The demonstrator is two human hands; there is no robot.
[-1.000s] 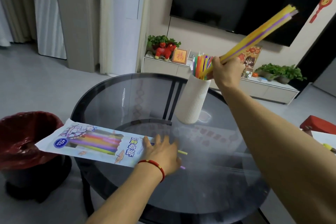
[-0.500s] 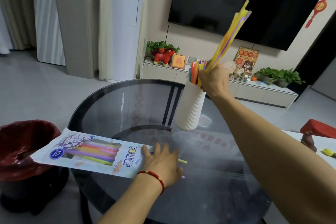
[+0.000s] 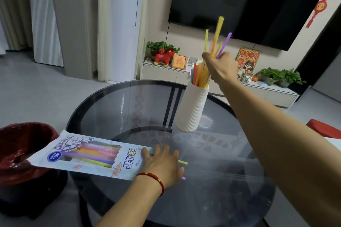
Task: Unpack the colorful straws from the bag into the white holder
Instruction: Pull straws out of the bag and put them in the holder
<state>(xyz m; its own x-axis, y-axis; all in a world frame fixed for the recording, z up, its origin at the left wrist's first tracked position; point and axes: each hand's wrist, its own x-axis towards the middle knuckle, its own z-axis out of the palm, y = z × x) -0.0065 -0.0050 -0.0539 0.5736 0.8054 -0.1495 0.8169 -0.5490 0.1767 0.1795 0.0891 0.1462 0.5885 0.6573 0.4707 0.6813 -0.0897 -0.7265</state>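
A white ribbed holder [image 3: 191, 108] stands on the round glass table [image 3: 212, 180] and has several colorful straws in it. My right hand [image 3: 220, 66] is right above its mouth, shut on a bunch of yellow, orange and purple straws [image 3: 216, 40] that stand nearly upright, their lower ends inside the holder. The straw bag [image 3: 88, 155] lies flat at the table's left edge with several straws inside. My left hand [image 3: 162, 164] presses flat on the bag's open end, fingers spread; a yellow and a purple straw tip stick out beyond it.
A dark red bin [image 3: 22, 153] stands on the floor left of the table, under the bag's far end. A red object [image 3: 324, 131] sits at the right edge. A low cabinet [image 3: 166, 74] with plants and ornaments stands behind, below a wall TV.
My right hand swung the bunch of straws from slanting right to nearly upright and lowered their ends into the holder. My left hand stayed on the bag.
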